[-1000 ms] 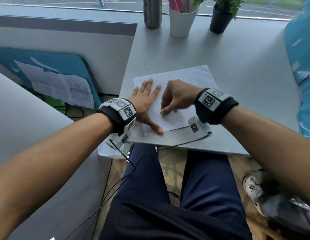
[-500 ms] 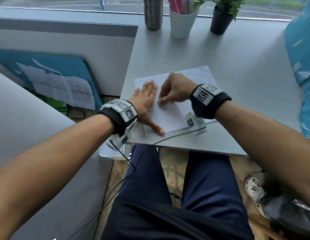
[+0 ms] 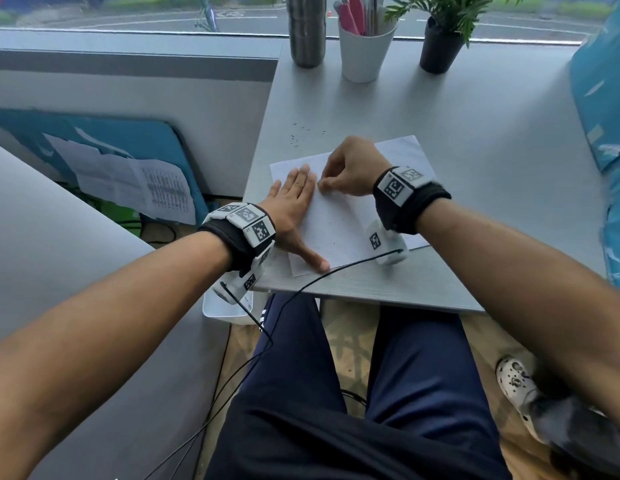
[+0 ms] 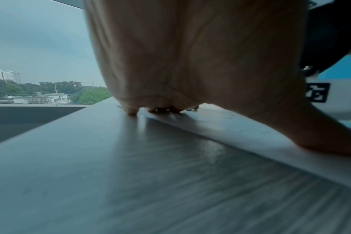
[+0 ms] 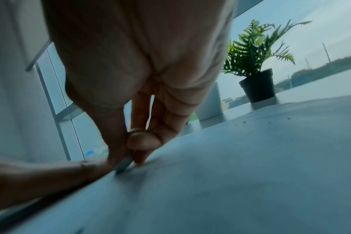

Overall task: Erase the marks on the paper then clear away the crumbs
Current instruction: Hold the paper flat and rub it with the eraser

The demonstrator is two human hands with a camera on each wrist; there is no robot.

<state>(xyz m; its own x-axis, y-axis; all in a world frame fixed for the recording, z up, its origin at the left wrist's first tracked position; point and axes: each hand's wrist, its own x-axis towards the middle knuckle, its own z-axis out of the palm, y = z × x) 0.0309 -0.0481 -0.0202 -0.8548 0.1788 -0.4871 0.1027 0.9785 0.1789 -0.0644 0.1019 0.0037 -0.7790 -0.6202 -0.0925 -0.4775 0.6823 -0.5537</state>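
Note:
A white sheet of paper (image 3: 339,230) lies on the grey desk (image 3: 474,161) near its front left corner. My left hand (image 3: 294,199) lies flat on the sheet's left side, fingers straight, thumb spread toward the front edge. My right hand (image 3: 339,171) is curled over the sheet's far left part and pinches a small pale eraser (image 5: 123,163) between thumb and fingertips, its end against the paper (image 5: 230,174). Dark crumbs (image 3: 301,133) lie scattered on the desk beyond the sheet; a few specks (image 5: 266,121) lie on the paper.
At the desk's far edge stand a steel bottle (image 3: 306,29), a white cup of pens (image 3: 365,46) and a potted plant (image 3: 443,39). A blue cushion (image 3: 609,109) lies at the right. A cable (image 3: 301,289) hangs off the front edge. A white bin (image 3: 225,308) sits below the left corner.
My right hand has moved with the eraser from the sheet's middle toward its far left part. My left hand's fingers have drawn together and it still presses on the paper.

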